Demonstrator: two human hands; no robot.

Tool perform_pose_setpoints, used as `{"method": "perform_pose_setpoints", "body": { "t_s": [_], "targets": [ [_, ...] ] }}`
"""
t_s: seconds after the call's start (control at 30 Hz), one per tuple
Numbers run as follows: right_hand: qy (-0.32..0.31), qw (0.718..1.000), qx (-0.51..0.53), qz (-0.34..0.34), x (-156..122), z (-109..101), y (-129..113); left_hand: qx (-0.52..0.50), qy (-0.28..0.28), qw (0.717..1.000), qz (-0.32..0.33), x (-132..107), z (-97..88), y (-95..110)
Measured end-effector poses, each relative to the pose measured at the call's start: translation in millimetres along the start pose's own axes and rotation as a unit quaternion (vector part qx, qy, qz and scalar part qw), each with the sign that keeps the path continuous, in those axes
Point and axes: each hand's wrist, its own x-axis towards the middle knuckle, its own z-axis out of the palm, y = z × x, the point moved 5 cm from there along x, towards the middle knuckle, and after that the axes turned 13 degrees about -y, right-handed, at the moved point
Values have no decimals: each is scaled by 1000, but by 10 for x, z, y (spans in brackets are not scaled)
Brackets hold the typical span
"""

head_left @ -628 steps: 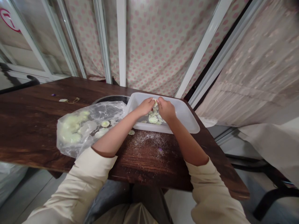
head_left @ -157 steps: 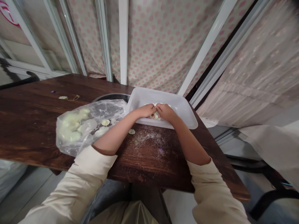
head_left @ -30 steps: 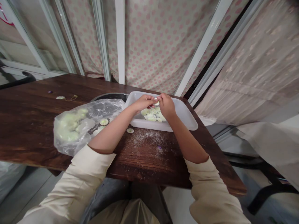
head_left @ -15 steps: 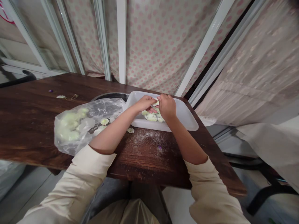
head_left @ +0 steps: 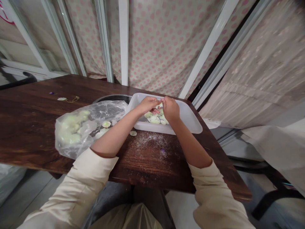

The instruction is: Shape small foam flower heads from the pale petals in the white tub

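Observation:
Over a white plastic tray (head_left: 188,117) my two hands meet with fingertips close together. My left hand (head_left: 148,105) pinches one side of a small pale green and white piece (head_left: 160,105) with a frilled edge, which looks like dough. Curled fingers of my right hand (head_left: 171,108) grip its other side and partly cover it. Below them, several similar pale frilled pieces (head_left: 154,119) lie in the tray. Left of the tray, a clear plastic bag (head_left: 95,111) holds pale green lumps (head_left: 72,128).
Loose frilled pieces (head_left: 106,124) lie by the bag, and one (head_left: 133,133) at the tray's front. White powder (head_left: 152,143) dusts the dark wooden table (head_left: 147,171). Behind the bag shows a round dark pan's rim (head_left: 111,96). Polka-dot curtain (head_left: 154,47) hangs behind.
My fingers have shifted slightly on the frilled piece, and less of it shows between them. The tray, bag and loose pieces stay where they were.

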Motion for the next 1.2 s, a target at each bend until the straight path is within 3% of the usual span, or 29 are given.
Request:
{"method": "perform_pose_setpoints", "body": {
  "t_s": [0.17,0.47,0.7,1.2],
  "targets": [
    [-9,997,73,23,4,4,91,-30,70,995,70,-12,-110,27],
    [-6,993,101,-55,2,25,20,-20,54,994,95,5,-102,10],
    [-38,966,220,-132,8,61,-45,20,83,992,95,1,-140,29],
    [-77,945,298,-110,-5,112,-26,45,119,987,96,-4,-186,26]
  ]
}}
